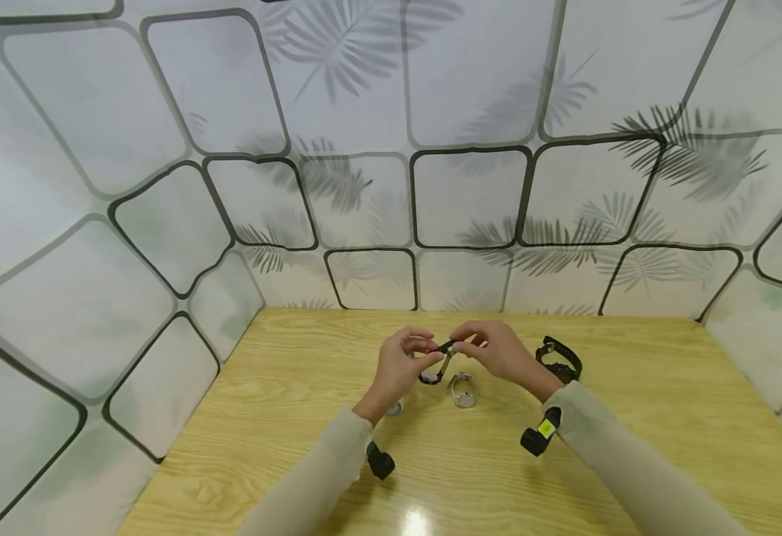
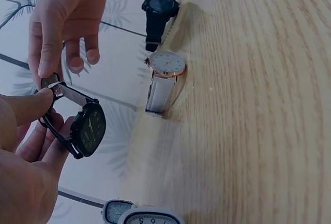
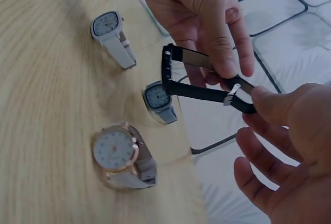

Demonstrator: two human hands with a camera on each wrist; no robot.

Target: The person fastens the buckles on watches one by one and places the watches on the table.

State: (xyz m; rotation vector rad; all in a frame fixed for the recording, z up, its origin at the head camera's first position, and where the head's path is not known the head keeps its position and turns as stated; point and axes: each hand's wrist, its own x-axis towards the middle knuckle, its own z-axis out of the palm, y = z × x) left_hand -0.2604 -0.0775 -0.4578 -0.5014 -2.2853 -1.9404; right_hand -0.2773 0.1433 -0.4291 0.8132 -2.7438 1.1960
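Both hands hold a black wristwatch (image 2: 92, 131) just above the table. Its square dark dial hangs below the fingers, and its strap is bent into a loop with the silver buckle (image 3: 232, 94) up by the fingertips. My left hand (image 1: 396, 365) pinches the strap between thumb and fingers. From the other side, my right hand (image 1: 494, 351) pinches the strap by the buckle, its other fingers loosely curved. Closest below the hands, a rose-gold watch with a pale strap (image 3: 115, 150) rests on the table.
On the wooden table (image 1: 284, 417), a white watch (image 3: 106, 25) and a small grey-blue watch (image 3: 157, 96) lie on the left side. A chunky black watch (image 1: 561, 366) sits to the right, behind my right wrist. Patterned fabric walls (image 1: 364, 201) enclose the back and sides.
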